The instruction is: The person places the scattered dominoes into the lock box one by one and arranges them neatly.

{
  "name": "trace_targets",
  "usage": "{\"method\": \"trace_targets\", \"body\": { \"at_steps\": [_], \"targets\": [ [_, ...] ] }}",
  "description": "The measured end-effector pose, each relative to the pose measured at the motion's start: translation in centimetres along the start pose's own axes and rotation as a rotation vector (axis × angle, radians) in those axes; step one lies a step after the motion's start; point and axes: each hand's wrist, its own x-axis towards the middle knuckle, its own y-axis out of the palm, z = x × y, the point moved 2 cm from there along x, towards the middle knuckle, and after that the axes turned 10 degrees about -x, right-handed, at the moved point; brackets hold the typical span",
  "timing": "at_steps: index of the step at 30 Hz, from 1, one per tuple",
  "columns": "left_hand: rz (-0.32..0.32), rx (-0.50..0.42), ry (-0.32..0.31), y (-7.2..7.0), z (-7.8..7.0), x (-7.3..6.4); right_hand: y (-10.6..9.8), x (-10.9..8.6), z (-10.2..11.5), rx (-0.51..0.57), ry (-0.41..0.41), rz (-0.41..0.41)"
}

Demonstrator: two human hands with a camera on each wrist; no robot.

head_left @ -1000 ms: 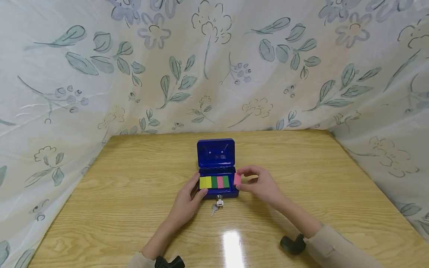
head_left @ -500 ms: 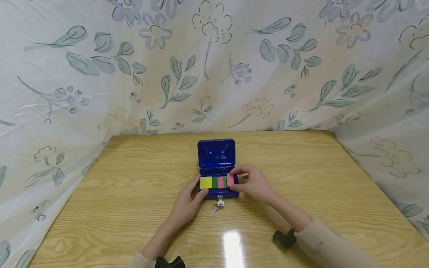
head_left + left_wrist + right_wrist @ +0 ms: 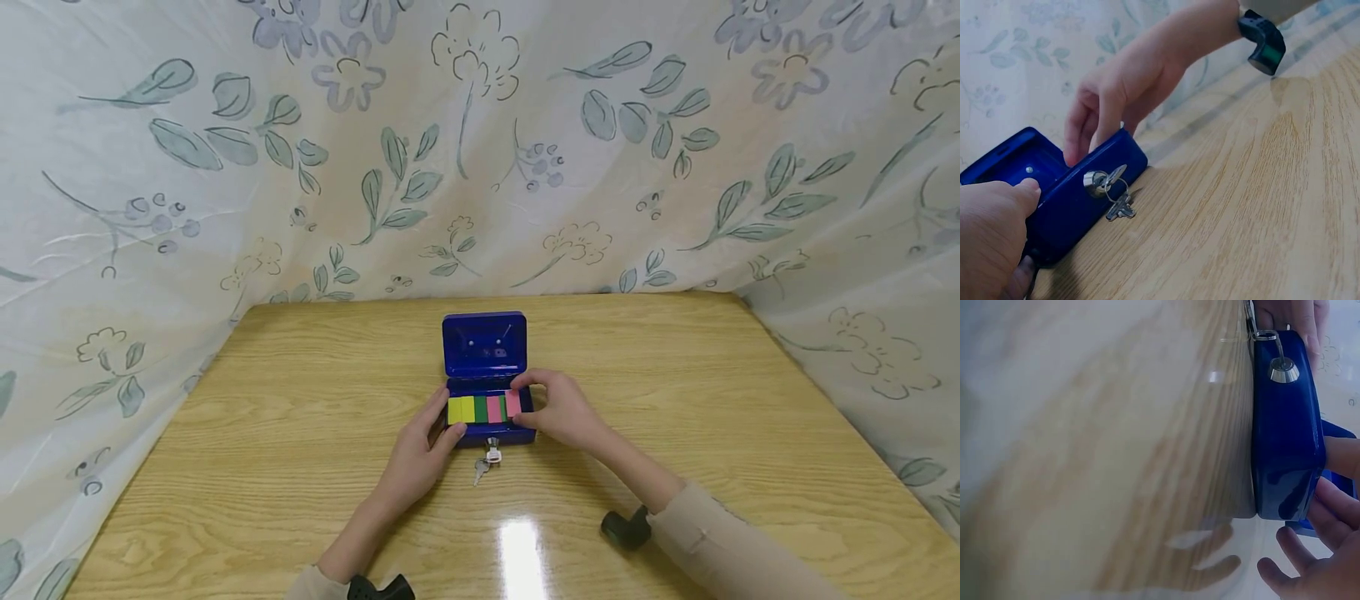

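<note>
A blue metal cash box (image 3: 471,437) stands on the table with its lid (image 3: 484,342) raised at the back. My left hand (image 3: 422,446) grips its left side, thumb over the front rim. Between the thumb and fingers of my right hand (image 3: 567,412) is a small pink block (image 3: 513,404), low in the box at the right end of a row. Yellow blocks (image 3: 461,409), a green block (image 3: 481,409) and another pink block (image 3: 494,409) make up the row. A second green one (image 3: 503,408) is partly covered. The wrist views hide the blocks behind the box wall and fingers.
Keys (image 3: 1120,206) on a ring hang from the front lock (image 3: 1093,183). The wooden table (image 3: 300,375) surrounds the box, with a glare patch in front. Floral cloth (image 3: 480,150) hangs behind and at both sides. Each wrist wears a black device (image 3: 626,530).
My right hand has carried the pink block leftward from the box's right edge to the row's end, overlapping the last green block. The left hand has stayed in place.
</note>
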Motion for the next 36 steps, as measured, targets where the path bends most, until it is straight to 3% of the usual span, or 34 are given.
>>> {"method": "trace_targets", "body": {
  "at_steps": [9,22,36],
  "targets": [
    [-0.002,0.01,-0.01,-0.03,-0.06,0.02,0.16,0.26,-0.08,0.003,-0.04,0.007],
    [-0.003,0.021,0.003,0.05,-0.1,0.0,0.42,0.25,0.23,-0.019,0.018,0.02],
    [-0.005,0.029,-0.003,0.03,-0.04,0.06,0.41,0.43,0.36,-0.009,-0.003,0.031]
  ]
}}
